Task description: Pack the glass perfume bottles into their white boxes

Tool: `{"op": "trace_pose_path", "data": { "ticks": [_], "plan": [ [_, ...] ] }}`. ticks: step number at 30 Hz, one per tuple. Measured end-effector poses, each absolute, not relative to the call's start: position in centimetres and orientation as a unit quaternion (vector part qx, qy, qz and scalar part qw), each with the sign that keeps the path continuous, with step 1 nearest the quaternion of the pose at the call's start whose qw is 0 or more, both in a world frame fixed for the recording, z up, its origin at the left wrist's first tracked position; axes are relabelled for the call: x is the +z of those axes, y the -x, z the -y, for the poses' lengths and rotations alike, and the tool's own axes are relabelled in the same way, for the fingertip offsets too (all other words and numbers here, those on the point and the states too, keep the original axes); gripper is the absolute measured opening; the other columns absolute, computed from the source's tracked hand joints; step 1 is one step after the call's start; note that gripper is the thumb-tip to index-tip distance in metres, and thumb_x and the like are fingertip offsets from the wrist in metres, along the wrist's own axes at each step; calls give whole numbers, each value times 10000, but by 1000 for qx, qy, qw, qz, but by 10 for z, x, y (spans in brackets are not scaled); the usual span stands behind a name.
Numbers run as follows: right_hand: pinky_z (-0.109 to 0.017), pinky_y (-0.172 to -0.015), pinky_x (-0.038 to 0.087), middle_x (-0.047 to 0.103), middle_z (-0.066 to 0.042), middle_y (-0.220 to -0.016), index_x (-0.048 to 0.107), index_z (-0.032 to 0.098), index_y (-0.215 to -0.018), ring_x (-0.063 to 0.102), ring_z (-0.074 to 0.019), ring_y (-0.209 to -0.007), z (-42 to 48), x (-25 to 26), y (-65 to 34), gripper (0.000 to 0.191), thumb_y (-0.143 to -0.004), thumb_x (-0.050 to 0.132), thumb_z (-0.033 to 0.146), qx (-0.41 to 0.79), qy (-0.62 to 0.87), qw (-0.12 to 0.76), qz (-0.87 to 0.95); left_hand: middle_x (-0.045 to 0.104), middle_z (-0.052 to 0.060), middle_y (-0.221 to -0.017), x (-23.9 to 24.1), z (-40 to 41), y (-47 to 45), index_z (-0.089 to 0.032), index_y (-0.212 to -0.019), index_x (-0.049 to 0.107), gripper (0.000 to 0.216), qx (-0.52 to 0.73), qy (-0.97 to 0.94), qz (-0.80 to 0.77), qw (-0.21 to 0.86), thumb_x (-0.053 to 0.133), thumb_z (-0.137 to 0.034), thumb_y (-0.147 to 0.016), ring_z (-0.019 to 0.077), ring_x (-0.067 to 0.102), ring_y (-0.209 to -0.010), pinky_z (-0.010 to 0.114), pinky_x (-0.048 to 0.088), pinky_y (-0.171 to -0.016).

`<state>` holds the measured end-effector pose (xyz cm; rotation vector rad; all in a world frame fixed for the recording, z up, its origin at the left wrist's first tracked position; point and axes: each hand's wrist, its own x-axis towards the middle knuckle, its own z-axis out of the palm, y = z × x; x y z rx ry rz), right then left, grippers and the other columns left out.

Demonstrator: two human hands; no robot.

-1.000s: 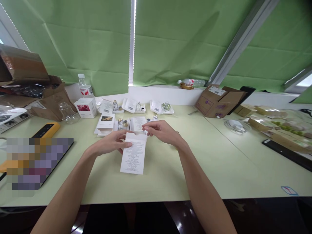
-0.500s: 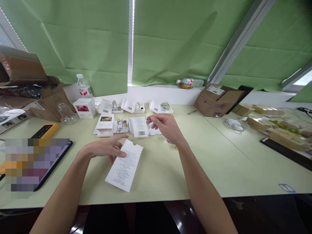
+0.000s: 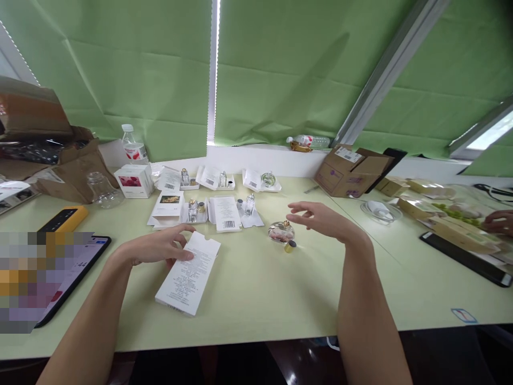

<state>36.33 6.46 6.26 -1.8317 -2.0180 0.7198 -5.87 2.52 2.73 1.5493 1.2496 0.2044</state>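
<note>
My left hand (image 3: 160, 247) has its thumb on the upper face of a flat white carton (image 3: 188, 278) with small print, its fingers curled along the left edge. The carton is tilted over the near table. In the air right of a round perfume bottle (image 3: 281, 232) is my right hand (image 3: 320, 219), fingers apart and nothing in it. A gold cap with a dark top (image 3: 290, 246) lies just in front of that bottle. Farther left, a clear perfume bottle (image 3: 250, 204) and its small cap (image 3: 239, 204) sit beside a printed white carton (image 3: 225, 214).
Behind are several more white cartons with bottles, one holding a green round bottle (image 3: 268, 179). A phone (image 3: 96, 246) and yellow device (image 3: 70, 219) lie left. An open brown box (image 3: 340, 171) and coiled white cable (image 3: 380, 209) are right. Another person's hand (image 3: 499, 220) shows far right.
My right hand has moved right, away from the white cartons, uncovering the clear bottle and the round bottle with its cap. The carton at my left hand has shifted slightly left in view.
</note>
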Motion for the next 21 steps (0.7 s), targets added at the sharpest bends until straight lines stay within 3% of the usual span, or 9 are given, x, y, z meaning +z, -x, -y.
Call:
{"op": "trace_pose_path", "data": {
  "ticks": [3, 6, 9, 15, 21],
  "plan": [
    [-304, -700, 509, 631, -105, -1217, 615, 236, -1227, 619, -254, -975, -64, 56, -367, 644, -714, 670, 621, 289, 646, 101, 699, 575, 111, -1275, 28, -26, 65, -319, -1405, 352, 796, 81, -635, -549, 538, 702, -545, -728, 277, 647, -1011, 337, 545, -782],
    [-287, -653, 449, 686, -76, -990, 710, 211, -935, 606, -221, -846, -62, 52, -359, 462, -687, 689, 600, 277, 621, 63, 730, 568, 114, -1300, 27, -26, 71, -323, -1410, 363, 791, 74, -627, -561, 536, 685, -561, -728, 288, 651, -1019, 330, 558, -738],
    [-277, -561, 360, 651, -41, -760, 683, 195, -728, 549, -180, -689, -62, 51, -349, 438, -684, 658, 630, 258, 616, 54, 742, 590, 106, -1286, 26, -27, 75, -321, -1415, 393, 792, 93, -641, -572, 504, 684, -560, -719, 291, 653, -1017, 334, 556, -752],
    [-266, -521, 277, 544, -4, -658, 629, 183, -653, 433, -132, -595, -63, 46, -339, 449, -677, 652, 632, 242, 605, 82, 754, 608, 83, -1280, 29, -26, 81, -349, -1411, 424, 741, 91, -668, -604, 424, 637, -609, -751, 287, 616, -1115, 365, 521, -894],
    [-257, -501, 256, 451, 25, -633, 613, 192, -706, 351, -109, -562, -61, 41, -321, 323, -722, 654, 512, 278, 554, 104, 778, 612, 67, -1292, 25, -27, 85, -355, -1360, 500, 699, 96, -674, -626, 380, 638, -634, -734, 294, 593, -1154, 369, 515, -918]
  ]
}}
